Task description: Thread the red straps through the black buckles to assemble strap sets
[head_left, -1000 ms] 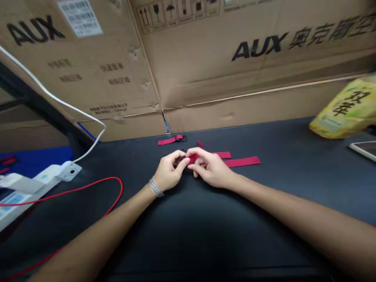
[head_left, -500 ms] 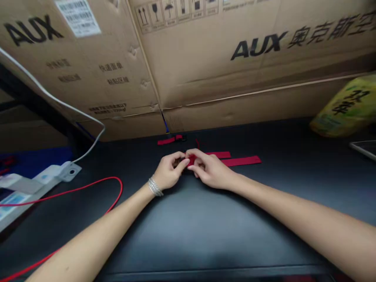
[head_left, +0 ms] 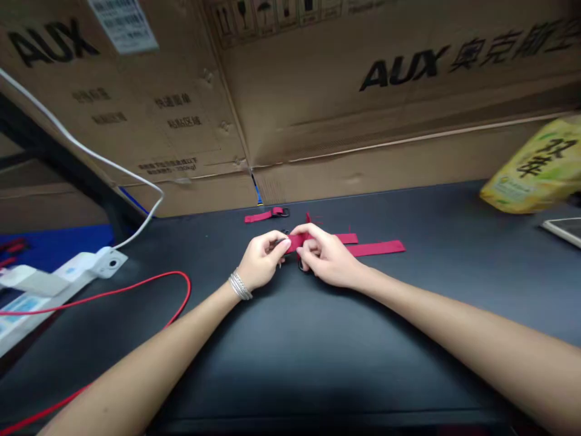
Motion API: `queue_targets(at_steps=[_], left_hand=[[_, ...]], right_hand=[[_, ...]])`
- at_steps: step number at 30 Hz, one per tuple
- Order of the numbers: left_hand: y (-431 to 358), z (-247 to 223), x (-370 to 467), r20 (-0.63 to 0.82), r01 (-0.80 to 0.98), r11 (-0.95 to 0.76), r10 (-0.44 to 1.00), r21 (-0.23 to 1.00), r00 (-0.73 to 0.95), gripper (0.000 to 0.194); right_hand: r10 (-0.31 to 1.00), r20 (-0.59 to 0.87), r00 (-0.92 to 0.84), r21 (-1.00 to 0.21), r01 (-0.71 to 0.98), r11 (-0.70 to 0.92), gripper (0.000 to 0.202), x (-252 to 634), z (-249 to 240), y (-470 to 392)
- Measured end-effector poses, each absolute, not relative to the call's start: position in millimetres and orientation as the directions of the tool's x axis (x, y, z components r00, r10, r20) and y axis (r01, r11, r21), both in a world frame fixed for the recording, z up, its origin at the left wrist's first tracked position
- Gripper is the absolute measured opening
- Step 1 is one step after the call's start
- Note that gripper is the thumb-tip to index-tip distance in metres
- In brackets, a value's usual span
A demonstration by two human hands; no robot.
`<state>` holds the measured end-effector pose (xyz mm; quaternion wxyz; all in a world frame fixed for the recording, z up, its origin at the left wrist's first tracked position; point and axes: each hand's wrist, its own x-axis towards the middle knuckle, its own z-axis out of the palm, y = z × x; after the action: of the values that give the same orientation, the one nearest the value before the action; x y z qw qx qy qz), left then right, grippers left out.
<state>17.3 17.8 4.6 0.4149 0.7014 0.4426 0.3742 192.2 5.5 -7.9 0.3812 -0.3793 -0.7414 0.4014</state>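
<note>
A red strap (head_left: pixel 297 242) stretches between my two hands just above the black tabletop. My left hand (head_left: pixel 264 259), with a silver bracelet at the wrist, pinches its left end between thumb and forefinger. My right hand (head_left: pixel 324 257) is closed on the strap's right part, fingers curled. A dark ring or buckle (head_left: pixel 302 265) shows below the right fingertips. Behind and right of that hand lie flat red strap ends (head_left: pixel 379 247). Farther back rests a short red strap with a black buckle (head_left: pixel 265 215), apart from both hands.
Large cardboard boxes (head_left: pixel 318 133) line the back of the black table (head_left: pixel 318 363). At left are a white power strip (head_left: pixel 68 278), a white cable (head_left: pixel 91 151) and a red cable (head_left: pixel 149 280). A yellow pouch (head_left: pixel 531 172) and a phone-like object (head_left: pixel 563 230) are at right.
My hands have drawn slightly apart, so more of the red strap shows between them. A dark ring now appears under my right fingers, and a red end stands up behind them.
</note>
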Motion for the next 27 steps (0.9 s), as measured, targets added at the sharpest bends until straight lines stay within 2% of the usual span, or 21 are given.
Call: queue_targets(at_steps=[6, 16, 22, 27], left_hand=[[16.6, 3.4, 18.9, 0.180, 0.304, -0.276, 0.934, 0.912, 0.307, 0.027], [18.1, 0.7, 20.2, 0.182, 0.118, -0.221, 0.944, 0.968, 0.277, 0.027], [19.3, -2.6, 19.6, 0.157, 0.043, -0.174, 0.953, 0.984, 0.259, 0.029], [21.3, -5.7, 17.8, 0.171, 0.068, -0.193, 0.954, 0.979, 0.245, 0.028]], right_hand=[[0.885, 0.220, -0.410, -0.932, 0.178, 0.315, 0.026, 191.6, -4.9, 6.3], [0.888, 0.210, -0.409, -0.963, 0.072, 0.261, 0.034, 189.1, -9.3, 7.6], [0.905, 0.212, -0.370, -0.968, 0.045, 0.245, 0.046, 188.7, -10.3, 8.6], [0.937, 0.170, -0.304, -0.985, -0.033, 0.168, 0.064, 186.6, -8.4, 8.9]])
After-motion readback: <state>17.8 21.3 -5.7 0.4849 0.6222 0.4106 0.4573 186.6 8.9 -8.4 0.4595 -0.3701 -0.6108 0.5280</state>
